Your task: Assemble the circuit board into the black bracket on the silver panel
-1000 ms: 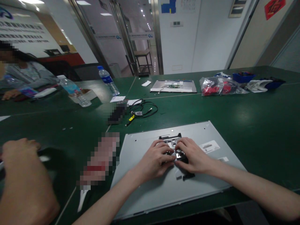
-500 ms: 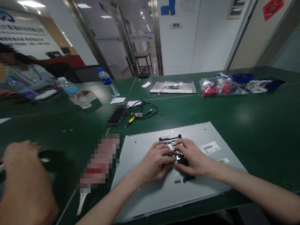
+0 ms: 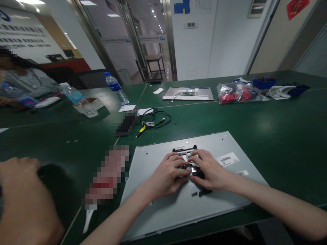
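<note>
A flat grey metal display panel (image 3: 158, 211) lies on the green table, its back facing up. Both my hands meet at the fittings in its middle. My left hand (image 3: 173, 175) has curled fingers, thumb and fingertips drawn together over a small part that I cannot make out. From the other side, my right hand (image 3: 211, 170) bends its fingers around the same spot. A dark shiny fitting (image 3: 196, 170) shows between the hands, partly covered by the right one. Black brackets (image 3: 185, 149) sit above them, and a short black piece (image 3: 205, 193) lies below. White labels (image 3: 228, 159) are stuck to the panel's right side.
At left, another person's arm (image 3: 28, 197) reaches in. Beside the panel lies a blurred-out pinkish item (image 3: 108, 175). Beyond are a coiled black cable (image 3: 155, 122), water bottles (image 3: 116, 88), another panel (image 3: 189, 94), a plastic bag with red things (image 3: 240, 94) and blue trays (image 3: 264, 83).
My hands stay at the panel's middle with hardly any movement. The other person's arm has shifted slightly left and down. The whole view has moved a little.
</note>
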{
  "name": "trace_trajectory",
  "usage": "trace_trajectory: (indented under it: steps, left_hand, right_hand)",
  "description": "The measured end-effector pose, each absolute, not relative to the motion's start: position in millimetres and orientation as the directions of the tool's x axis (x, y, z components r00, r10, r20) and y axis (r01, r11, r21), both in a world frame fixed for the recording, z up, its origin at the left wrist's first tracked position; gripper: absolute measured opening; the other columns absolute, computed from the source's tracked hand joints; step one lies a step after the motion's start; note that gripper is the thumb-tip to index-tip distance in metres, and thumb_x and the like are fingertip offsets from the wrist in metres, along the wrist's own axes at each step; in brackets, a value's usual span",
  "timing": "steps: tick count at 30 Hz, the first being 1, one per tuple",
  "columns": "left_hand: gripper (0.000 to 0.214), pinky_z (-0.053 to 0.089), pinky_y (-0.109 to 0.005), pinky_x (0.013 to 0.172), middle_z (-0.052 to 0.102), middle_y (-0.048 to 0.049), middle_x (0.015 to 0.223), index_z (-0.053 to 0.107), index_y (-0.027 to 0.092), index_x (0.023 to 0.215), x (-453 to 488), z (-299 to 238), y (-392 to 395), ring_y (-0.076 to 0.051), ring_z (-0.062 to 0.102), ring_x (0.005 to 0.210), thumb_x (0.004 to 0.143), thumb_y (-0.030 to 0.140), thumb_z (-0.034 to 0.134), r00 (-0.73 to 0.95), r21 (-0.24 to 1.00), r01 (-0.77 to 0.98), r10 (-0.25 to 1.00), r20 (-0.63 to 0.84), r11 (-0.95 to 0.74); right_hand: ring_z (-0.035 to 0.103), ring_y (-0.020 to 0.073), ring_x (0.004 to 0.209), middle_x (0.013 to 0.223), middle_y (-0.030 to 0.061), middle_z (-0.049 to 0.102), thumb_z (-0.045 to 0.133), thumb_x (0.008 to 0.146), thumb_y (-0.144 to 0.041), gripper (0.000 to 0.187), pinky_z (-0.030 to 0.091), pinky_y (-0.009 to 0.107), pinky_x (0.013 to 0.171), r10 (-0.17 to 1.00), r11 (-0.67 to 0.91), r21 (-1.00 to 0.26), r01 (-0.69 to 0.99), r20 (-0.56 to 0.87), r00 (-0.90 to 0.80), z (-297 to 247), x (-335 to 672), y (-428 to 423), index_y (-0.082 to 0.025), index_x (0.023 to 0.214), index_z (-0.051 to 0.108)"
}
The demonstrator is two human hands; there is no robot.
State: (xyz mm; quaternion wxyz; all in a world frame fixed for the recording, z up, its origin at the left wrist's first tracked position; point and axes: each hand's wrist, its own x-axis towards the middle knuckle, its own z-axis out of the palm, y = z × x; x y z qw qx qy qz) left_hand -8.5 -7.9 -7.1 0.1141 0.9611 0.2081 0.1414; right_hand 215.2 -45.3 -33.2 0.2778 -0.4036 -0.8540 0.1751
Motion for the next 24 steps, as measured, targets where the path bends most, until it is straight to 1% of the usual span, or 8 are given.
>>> trace_trajectory:
  steps: [6, 13, 19, 24]
  left_hand:
    - [0.017, 0.035, -0.048, 0.105, 0.07, -0.0008, 0.11, 0.07, 0.028, 0.105, -9.6, -10.7, -7.7, -0.022, 0.06, 0.108, 0.091, 0.028, 0.061, 0.868, 0.283, 0.371, 0.438, 0.234, -0.885]
    - [0.019, 0.034, -0.047, 0.106, 0.072, -0.0001, 0.109, 0.069, 0.027, 0.108, -9.2, -6.6, -8.5, -0.021, 0.061, 0.108, 0.089, 0.026, 0.064, 0.863, 0.312, 0.37, 0.448, 0.233, -0.875]
    - [0.022, 0.035, -0.047, 0.106, 0.072, -0.0006, 0.109, 0.068, 0.026, 0.111, -10.6, -3.1, -10.3, -0.021, 0.061, 0.108, 0.09, 0.026, 0.063, 0.861, 0.326, 0.355, 0.442, 0.25, -0.876]
    - [0.019, 0.037, -0.047, 0.104, 0.072, -0.0016, 0.108, 0.068, 0.025, 0.108, -10.9, 0.6, -12.1, -0.022, 0.062, 0.106, 0.091, 0.027, 0.062, 0.858, 0.318, 0.35, 0.438, 0.268, -0.881]
  right_hand:
    - [0.046, 0.0295, 0.118, 0.126, 0.0124, 0.051, 0.068, 0.082, -0.03, 0.047, 0.039, 0.049, 0.103, 0.784, 0.616, -0.518, 0.594, 0.334, -0.523, -31.7, 216.8, -45.6, -0.021, 0.123, 0.049]
    - [0.047, 0.0287, 0.117, 0.125, 0.0112, 0.052, 0.066, 0.084, -0.028, 0.042, 0.039, 0.049, 0.102, 0.793, 0.604, -0.529, 0.596, 0.331, -0.511, -32.8, 216.0, -46.8, -0.022, 0.123, 0.05]
    - [0.048, 0.0283, 0.117, 0.126, 0.0118, 0.053, 0.066, 0.085, -0.027, 0.042, 0.04, 0.049, 0.102, 0.786, 0.613, -0.528, 0.587, 0.339, -0.516, -31.3, 214.4, -47.4, -0.021, 0.123, 0.05]
    - [0.049, 0.0279, 0.116, 0.124, 0.012, 0.054, 0.066, 0.086, -0.028, 0.04, 0.042, 0.048, 0.1, 0.776, 0.63, -0.51, 0.586, 0.377, -0.506, -29.6, 215.4, -47.8, -0.02, 0.123, 0.05]
